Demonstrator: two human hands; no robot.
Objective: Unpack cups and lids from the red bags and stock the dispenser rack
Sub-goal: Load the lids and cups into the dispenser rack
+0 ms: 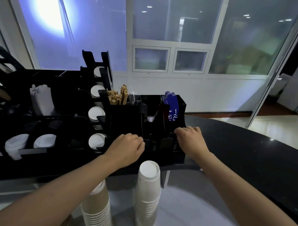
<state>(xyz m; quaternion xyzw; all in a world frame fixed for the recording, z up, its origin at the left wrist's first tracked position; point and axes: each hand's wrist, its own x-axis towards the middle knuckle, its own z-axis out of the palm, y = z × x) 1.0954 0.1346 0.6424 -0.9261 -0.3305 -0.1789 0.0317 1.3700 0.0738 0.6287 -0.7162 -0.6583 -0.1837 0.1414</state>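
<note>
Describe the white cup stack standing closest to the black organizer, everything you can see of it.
The white cup stack is a tall column of nested paper-looking cups, turned upside down so a flat white base faces up. Ridged rims crowd together along its lower half. It stands nearly upright, just in front of the black organizer, between the two forearms. Neither the left hand nor the right hand touches it. A second, tilted cup stack stands to its left, apart from it.

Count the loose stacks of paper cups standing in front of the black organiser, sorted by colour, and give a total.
White paper cup stacks, upside down: 1
Brown-sleeved paper cup stacks with white rims: 1
Total: 2

A third stack may show at the bottom left edge, but it is too cut off to tell.
</note>
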